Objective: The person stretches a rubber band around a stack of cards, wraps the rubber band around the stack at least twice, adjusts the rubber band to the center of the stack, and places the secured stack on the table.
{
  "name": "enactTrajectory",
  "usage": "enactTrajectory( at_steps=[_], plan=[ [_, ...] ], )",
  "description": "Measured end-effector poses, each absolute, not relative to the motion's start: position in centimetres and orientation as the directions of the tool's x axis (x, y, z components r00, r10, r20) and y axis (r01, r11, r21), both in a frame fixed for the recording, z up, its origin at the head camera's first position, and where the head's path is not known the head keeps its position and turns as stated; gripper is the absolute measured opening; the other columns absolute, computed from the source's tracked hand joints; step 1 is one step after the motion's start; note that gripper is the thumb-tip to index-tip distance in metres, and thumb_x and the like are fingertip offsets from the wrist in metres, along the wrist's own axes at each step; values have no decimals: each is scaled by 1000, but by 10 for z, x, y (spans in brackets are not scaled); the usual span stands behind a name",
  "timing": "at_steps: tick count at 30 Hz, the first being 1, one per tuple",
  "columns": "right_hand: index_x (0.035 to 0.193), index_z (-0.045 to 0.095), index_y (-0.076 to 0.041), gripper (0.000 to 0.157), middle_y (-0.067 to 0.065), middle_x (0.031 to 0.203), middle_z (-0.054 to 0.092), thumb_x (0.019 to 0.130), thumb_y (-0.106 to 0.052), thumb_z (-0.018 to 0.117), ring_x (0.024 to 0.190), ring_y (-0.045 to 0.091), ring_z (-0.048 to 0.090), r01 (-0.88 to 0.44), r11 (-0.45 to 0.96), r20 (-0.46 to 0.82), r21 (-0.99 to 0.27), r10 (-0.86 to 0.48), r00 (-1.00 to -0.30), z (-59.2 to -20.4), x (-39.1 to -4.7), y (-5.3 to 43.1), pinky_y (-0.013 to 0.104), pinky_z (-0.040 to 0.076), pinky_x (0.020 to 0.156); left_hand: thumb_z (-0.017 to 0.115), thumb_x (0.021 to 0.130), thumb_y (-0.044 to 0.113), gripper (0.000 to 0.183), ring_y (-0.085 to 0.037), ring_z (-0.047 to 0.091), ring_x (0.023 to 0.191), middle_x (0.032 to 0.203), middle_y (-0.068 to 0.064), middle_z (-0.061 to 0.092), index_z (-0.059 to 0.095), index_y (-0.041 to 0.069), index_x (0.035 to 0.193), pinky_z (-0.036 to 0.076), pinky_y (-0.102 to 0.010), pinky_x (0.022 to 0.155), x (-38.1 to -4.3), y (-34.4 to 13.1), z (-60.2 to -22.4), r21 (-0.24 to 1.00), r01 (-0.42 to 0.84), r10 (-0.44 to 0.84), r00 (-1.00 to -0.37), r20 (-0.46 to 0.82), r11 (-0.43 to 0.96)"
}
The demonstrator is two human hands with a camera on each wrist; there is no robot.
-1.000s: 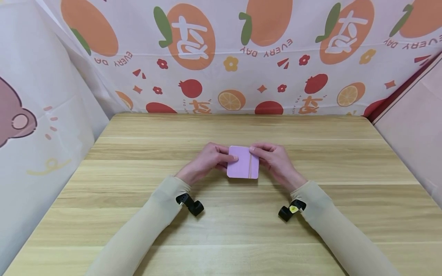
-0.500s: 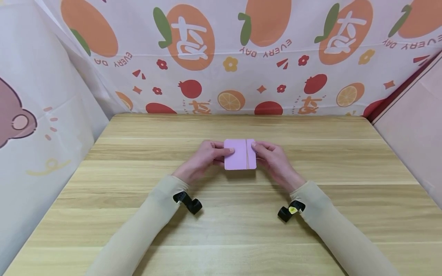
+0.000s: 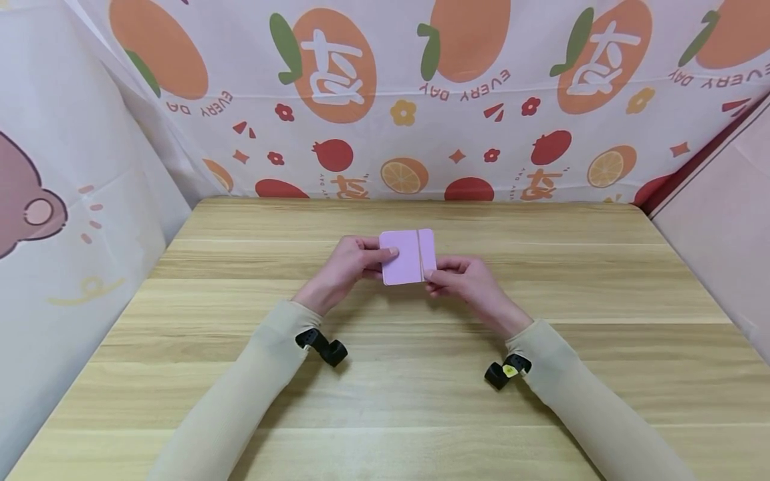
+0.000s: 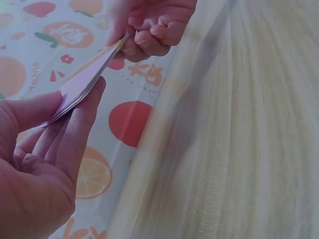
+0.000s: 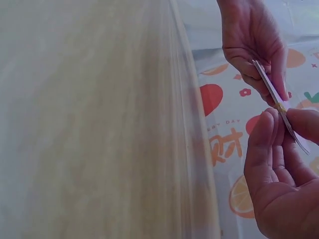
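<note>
A thin stack of square purple cards (image 3: 400, 257) is held up over the table, with a tan rubber band (image 3: 420, 254) round it near its right side. My left hand (image 3: 347, 267) grips the left edge, thumb on top and fingers underneath. At the lower right corner, my right hand (image 3: 469, 284) pinches the cards and the band between thumb and fingers. The left wrist view shows the layered card edges (image 4: 79, 92) side on. In the right wrist view the band appears as a yellowish strand (image 5: 280, 106) beside the right fingertips.
The wood-grain table (image 3: 421, 414) spreads beneath both forearms. A fruit-printed cloth (image 3: 385, 140) hangs behind its far edge, and pale cloths (image 3: 120, 220) hang at the sides. Each sleeve cuff carries a small black camera mount (image 3: 325, 347).
The card stack has moved away and to the left, and tilted slightly, with the left hand. My right hand has slid from the upper right corner down to the lower right corner.
</note>
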State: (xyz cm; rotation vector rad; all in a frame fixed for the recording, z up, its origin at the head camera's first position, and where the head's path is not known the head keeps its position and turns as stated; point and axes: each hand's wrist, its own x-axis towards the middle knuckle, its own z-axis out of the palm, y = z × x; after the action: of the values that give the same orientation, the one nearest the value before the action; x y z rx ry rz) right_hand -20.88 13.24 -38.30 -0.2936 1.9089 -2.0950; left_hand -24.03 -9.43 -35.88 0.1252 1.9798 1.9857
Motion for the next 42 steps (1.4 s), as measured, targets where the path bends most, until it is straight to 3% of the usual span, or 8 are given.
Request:
enactTrajectory(
  at_steps=[7, 14, 25, 31, 38, 42],
  plan=[
    [104, 61, 10, 26, 34, 100, 59, 86, -7, 67, 76, 19, 65, 130, -87, -93, -988, -347, -933, -384, -208, 133, 37, 54, 76, 69, 84, 11, 31, -16, 65, 71, 88, -12, 68, 65, -6, 108, 55, -29, 64, -238, -92, -358, 984, -178, 277, -945, -171, 0],
    [110, 59, 11, 33, 28, 100, 63, 84, -7, 69, 80, 20, 66, 250, -182, -170, -951, -367, -915, -386, -206, 131, 37, 52, 81, 69, 85, 11, 28, -15, 65, 73, 86, -10, 68, 65, -5, 108, 54, -27, 63, -235, -88, -359, 978, -209, 271, -942, -197, -17],
    [114, 54, 17, 36, 19, 88, 68, 85, 0, 66, 81, 23, 67, 346, -279, -226, -896, -384, -895, -388, -204, 127, 35, 52, 81, 68, 85, 9, 28, -17, 67, 74, 87, -12, 69, 65, -5, 109, 54, -27, 62, -230, -83, -357, 978, -205, 223, -956, -192, -32],
    [114, 54, 18, 36, 20, 88, 68, 85, 0, 65, 81, 23, 67, 348, -291, -228, -891, -377, -898, -389, -203, 127, 35, 52, 82, 68, 85, 9, 28, -17, 67, 73, 86, -11, 69, 65, -6, 108, 55, -28, 62, -231, -83, -360, 978, -203, 220, -957, -188, -44],
    [109, 60, 10, 34, 16, 90, 66, 82, -8, 72, 79, 18, 65, 226, -203, -159, -953, -300, -940, -387, -204, 129, 37, 52, 82, 72, 81, 9, 27, -15, 66, 69, 81, -9, 69, 67, -5, 104, 55, -29, 61, -235, -87, -362, 972, -224, 223, -953, -203, -76],
    [108, 60, 10, 34, 17, 90, 66, 82, -9, 71, 78, 18, 65, 218, -172, -158, -961, -309, -938, -384, -204, 130, 38, 52, 82, 71, 82, 8, 26, -16, 66, 70, 81, -9, 69, 66, -6, 103, 55, -28, 60, -233, -85, -361, 972, -216, 220, -956, -192, -91]
  ],
)
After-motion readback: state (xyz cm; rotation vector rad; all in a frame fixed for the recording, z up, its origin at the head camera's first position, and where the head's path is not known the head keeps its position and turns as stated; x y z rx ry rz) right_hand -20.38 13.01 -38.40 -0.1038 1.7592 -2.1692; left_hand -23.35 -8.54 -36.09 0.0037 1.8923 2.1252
